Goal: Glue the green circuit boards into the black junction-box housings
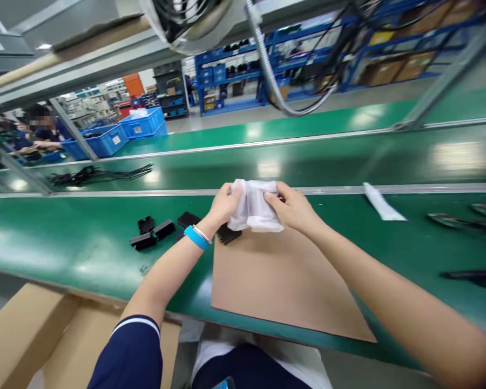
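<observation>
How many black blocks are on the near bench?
At least 5 black blocks: three clustered leftmost, one near the left hand, one partly behind the white packet; the left arm may hide more.

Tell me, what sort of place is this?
Most likely a factory workshop: there's a long, glossy green workbench, blue metal shelving holding brown cardboard boxes, and rectangular blue plastic bins.

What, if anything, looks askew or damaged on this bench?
Nothing looks clearly damaged. The white strip lies slanted, its far end overlapping the rail, and the black blocks left of the cardboard sit jumbled. Both look merely untidy. The white wrapping in the left hand and right hand looks creased, without a clear tear.
</observation>
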`<act>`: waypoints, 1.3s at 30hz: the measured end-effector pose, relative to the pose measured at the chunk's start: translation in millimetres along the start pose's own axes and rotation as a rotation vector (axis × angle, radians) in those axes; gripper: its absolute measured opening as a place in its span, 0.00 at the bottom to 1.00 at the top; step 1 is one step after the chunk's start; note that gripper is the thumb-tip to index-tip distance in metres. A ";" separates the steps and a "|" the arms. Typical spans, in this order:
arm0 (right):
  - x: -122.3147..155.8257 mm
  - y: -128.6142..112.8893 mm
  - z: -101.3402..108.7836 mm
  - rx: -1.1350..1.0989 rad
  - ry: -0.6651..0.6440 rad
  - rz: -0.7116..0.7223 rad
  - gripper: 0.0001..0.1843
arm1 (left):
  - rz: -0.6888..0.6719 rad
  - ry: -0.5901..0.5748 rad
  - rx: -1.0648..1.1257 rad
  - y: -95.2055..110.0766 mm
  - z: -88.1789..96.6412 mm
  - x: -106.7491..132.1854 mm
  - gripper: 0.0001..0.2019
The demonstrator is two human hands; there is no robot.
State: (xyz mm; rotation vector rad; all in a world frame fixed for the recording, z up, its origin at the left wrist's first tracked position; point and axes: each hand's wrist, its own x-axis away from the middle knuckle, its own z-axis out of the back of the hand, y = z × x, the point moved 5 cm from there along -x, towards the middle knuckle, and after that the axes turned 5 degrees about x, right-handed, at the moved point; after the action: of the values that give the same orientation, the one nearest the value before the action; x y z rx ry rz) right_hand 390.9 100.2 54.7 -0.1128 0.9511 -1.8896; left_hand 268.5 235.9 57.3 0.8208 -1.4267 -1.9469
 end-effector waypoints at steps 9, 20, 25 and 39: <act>-2.8 29.8 16.9 0.141 -0.134 0.008 0.17 | -0.066 -0.015 -0.590 0.5 19.1 0.0 0.22; -12.5 22.2 34.9 0.035 -0.049 -0.055 0.20 | -0.102 -0.481 -0.381 -4.6 -49.0 31.7 0.14; -14.5 -1.3 50.5 0.031 0.020 0.024 0.12 | -0.120 -0.456 -0.342 3.6 -58.5 40.5 0.27; -48.2 -45.4 86.1 -0.056 0.138 0.076 0.17 | -0.215 -0.002 0.176 56.0 -11.0 -6.8 0.07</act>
State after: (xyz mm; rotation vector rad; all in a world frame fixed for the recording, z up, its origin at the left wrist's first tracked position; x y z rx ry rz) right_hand 422.0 99.9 158.7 0.0203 1.0874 -1.8197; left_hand 286.7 220.0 109.5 1.0930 -1.5839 -1.9971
